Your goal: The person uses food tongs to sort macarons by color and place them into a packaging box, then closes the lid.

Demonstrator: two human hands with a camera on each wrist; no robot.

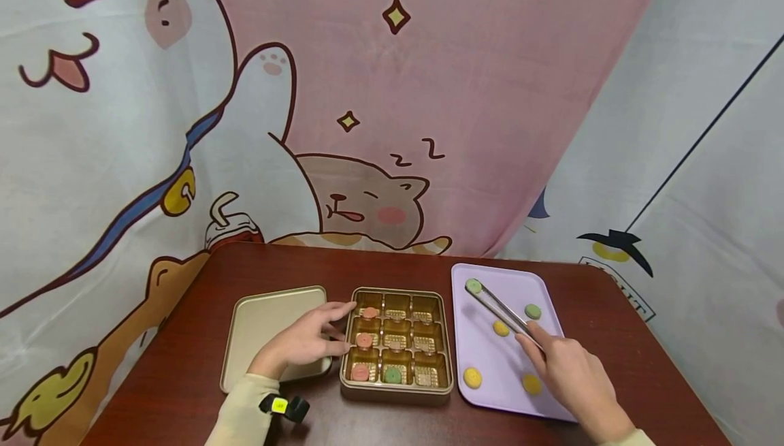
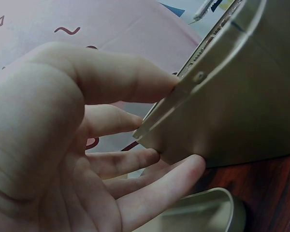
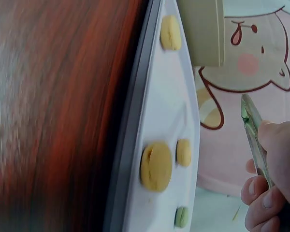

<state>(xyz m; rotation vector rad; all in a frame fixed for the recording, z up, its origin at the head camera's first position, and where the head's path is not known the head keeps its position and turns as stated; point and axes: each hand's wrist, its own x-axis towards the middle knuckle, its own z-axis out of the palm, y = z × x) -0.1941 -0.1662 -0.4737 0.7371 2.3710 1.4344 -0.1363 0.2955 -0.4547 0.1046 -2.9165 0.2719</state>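
Observation:
My right hand (image 1: 572, 371) holds metal tongs (image 1: 505, 311) over the purple tray (image 1: 545, 391). At their tips is a green macaron (image 1: 474, 286). My left hand (image 1: 309, 337) touches the left side of a gold tin (image 1: 398, 391), its fingers fairly straight along the rim and wall in the left wrist view. Inside the tin is a gold divider with square compartments. Pink macarons (image 1: 364, 341) sit in the left column, one per compartment, and a green macaron (image 1: 392, 374) lies in the front middle one. Several yellow macarons (image 1: 472, 377) and another green macaron (image 1: 533, 311) rest on the tray.
Left of the tin lies a gold lid (image 1: 263, 323), partly behind my left hand. All stands on a dark red-brown wooden table (image 1: 392, 269). A cloth printed with cartoon cats (image 1: 367, 201) hangs behind the table.

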